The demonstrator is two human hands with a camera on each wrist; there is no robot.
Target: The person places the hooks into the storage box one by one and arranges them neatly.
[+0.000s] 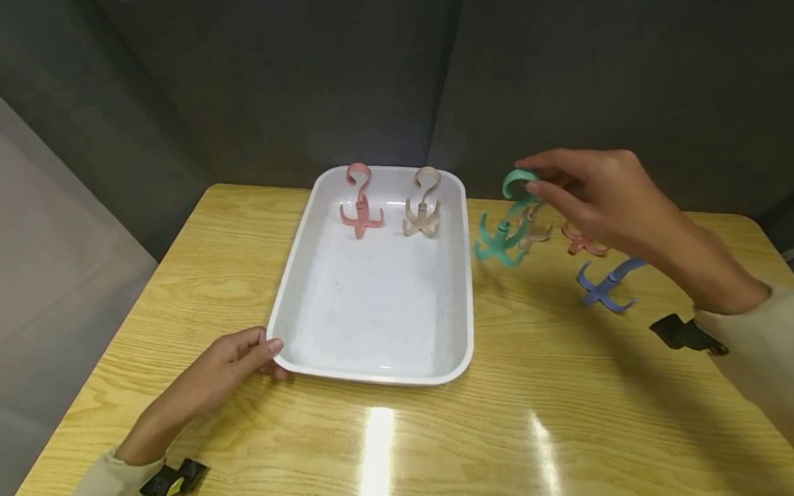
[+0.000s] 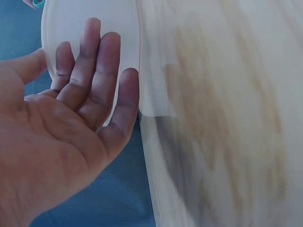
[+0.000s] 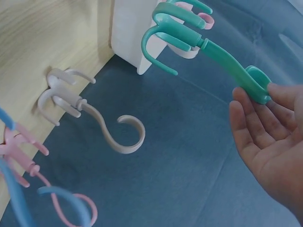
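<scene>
My right hand [image 1: 611,195] pinches a green multi-prong hanging hook [image 3: 227,64] by its curved top, between thumb and fingers. The hook hangs just right of a white tray [image 1: 466,311], prongs downward. At the tray's near left corner, my left hand [image 1: 229,363] grips the rim, thumb over the edge and fingers against the outside. Inside the tray's far end stand a pink hook [image 1: 361,218] and a beige hook [image 1: 422,218], side by side. In the left wrist view, the left fingers [image 2: 106,61] lie in front of the white tray wall.
Right of the tray, on the wooden table [image 1: 529,435], stand another beige hook [image 3: 66,97], another pink hook [image 3: 21,156] and a blue hook [image 1: 607,287]. My right forearm partly covers this group in the head view. A dark curtain [image 1: 278,69] hangs behind the table.
</scene>
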